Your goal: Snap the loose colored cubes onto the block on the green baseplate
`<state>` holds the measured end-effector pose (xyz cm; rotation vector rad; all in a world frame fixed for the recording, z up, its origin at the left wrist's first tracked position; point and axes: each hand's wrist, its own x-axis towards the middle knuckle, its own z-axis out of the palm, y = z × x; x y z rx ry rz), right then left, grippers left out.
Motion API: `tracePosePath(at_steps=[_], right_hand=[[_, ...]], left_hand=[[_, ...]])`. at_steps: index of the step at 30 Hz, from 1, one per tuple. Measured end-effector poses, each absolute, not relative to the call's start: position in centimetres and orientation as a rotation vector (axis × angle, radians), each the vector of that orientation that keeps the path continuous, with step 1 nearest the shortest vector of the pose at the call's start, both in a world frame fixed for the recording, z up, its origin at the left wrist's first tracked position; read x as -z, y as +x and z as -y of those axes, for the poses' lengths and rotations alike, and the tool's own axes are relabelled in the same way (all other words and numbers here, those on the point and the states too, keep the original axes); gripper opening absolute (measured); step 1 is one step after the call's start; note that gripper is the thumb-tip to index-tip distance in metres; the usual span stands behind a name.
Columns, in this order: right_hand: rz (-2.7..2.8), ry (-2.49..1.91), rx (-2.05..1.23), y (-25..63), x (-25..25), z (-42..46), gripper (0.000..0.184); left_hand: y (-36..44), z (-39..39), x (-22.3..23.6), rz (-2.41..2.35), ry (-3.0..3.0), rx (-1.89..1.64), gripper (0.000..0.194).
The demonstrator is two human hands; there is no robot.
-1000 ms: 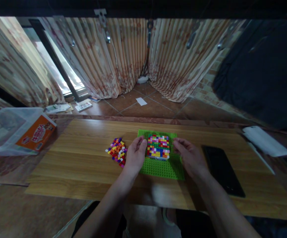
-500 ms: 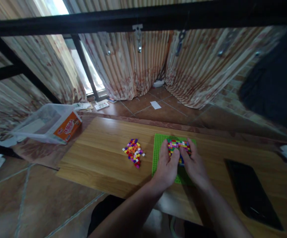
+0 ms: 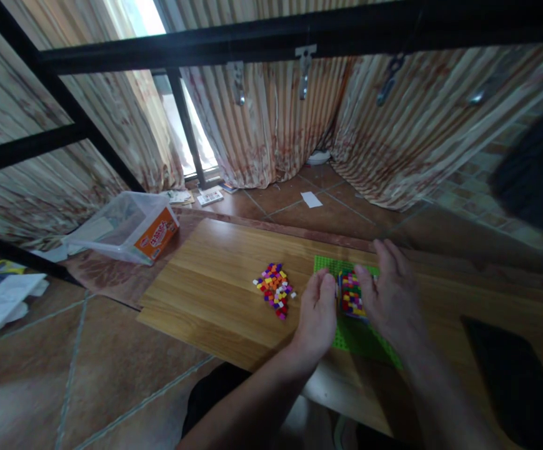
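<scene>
Dim overall; daylight glares through window (image 3: 200,137) (upper left); right edge dark, seemingly blurred.

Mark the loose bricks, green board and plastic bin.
Loose bricks (image 3: 275,289): head view, middle of the pile.
Green board (image 3: 343,337): head view, bare near part.
Plastic bin (image 3: 157,234): head view, labelled side wall.

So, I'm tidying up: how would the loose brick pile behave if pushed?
The brick pile would probably scatter, since its pieces look unjoined. Small and blocky, they're likely light and apt to slide rather than roll.
</scene>
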<state>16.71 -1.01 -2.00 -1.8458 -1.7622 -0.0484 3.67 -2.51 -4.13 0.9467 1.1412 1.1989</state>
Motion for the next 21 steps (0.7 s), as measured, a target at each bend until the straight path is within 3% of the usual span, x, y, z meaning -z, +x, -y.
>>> tracePosePath(at_steps=[7,21], right_hand=[[2.023,-2.072,0.034,15.7,3.3,-0.5,0.064],[2.087,-2.124,-0.043,16.1,3.5,-0.9,0.063]], left_hand=[[-1.4,-0.1,2.3,-1.227,0.709,-1.428,0.028],[-8.6,-2.0,1.6,-1.176,0.444,-1.629,0.030]])
